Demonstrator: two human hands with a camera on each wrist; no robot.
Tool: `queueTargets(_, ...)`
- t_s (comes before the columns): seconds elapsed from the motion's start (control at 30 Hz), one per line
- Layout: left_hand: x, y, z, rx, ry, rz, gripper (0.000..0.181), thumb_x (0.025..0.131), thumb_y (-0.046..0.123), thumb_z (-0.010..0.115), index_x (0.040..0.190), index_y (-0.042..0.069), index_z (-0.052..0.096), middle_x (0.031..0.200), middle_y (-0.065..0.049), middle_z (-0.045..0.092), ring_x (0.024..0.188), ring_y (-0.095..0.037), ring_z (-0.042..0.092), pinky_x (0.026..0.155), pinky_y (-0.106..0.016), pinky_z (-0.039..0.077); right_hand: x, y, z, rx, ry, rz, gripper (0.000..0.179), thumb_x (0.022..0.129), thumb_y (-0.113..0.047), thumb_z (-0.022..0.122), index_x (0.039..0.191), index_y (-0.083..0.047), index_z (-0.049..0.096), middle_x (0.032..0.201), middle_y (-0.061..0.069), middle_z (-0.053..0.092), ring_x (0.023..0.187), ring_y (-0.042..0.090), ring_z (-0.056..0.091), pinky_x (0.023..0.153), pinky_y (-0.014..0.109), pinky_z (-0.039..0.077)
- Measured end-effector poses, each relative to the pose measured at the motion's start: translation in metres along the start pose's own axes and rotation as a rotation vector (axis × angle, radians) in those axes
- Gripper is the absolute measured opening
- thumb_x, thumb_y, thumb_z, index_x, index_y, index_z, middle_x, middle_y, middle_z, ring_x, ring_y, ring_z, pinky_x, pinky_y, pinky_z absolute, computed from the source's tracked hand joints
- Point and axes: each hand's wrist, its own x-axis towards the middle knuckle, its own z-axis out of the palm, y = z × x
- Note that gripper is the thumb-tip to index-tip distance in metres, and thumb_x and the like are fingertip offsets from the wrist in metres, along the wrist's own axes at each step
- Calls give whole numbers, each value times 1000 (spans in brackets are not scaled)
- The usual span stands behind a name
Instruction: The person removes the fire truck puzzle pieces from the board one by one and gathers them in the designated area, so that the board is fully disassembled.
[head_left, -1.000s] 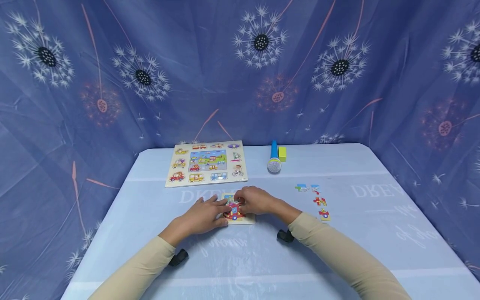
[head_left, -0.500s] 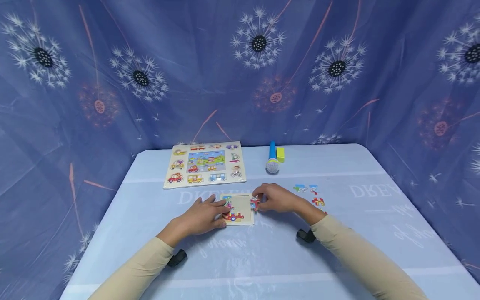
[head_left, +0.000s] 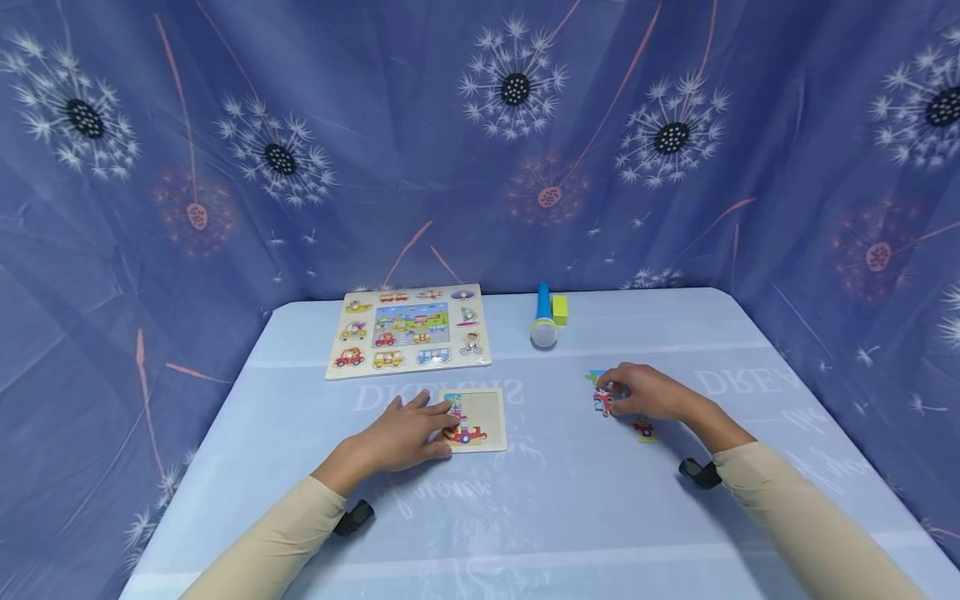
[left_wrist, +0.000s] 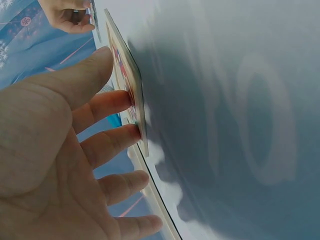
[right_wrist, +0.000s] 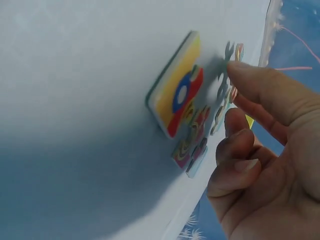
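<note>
My left hand (head_left: 408,433) rests with spread, straight fingers on the left edge of a small wooden jigsaw board (head_left: 491,421). Colourful pieces fill the board's left side and bottom, with the upper right of its recess bare. To the right, my right hand (head_left: 648,393) pinches a red and blue puzzle piece (head_left: 602,402) between thumb and fingers, low over the table. Loose pieces lie around it: a blue-green piece (head_left: 595,376) just behind and a corner piece (right_wrist: 182,95) with a blue wheel nearer the wrist. Other pieces are partly hidden by the hand.
A larger vehicle puzzle board (head_left: 408,329) lies at the back left of the table. Behind the boards, right of centre, are a blue toy microphone (head_left: 543,317) and a yellow block (head_left: 559,309). A patterned blue curtain (head_left: 405,167) hangs behind the table.
My right hand has lifted the red and blue piece out of the board and carried it right, to the loose pieces. My left hand stays on the board's edge.
</note>
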Motion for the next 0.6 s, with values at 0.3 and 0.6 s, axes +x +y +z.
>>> queueTargets(0.3,-1,0,1,-12,1,1,53,97,41,68,146,22,59,159,-7,45,150,-46,29,110,-76,24,-2,3,-1,41,32,48,41,89,-9,74,129,-7,65,101,5,62,82,17,56,73,35,49)
queueTargets(0.6,7,-6,4,6,71,9,46,97,40,70,137,19,66,147,-5,58,147,-42,38,110,-74,26,19,-24,7,152,93,15,40,95,-11,70,134,-2,62,103,10,62,67,16,56,60,34,49)
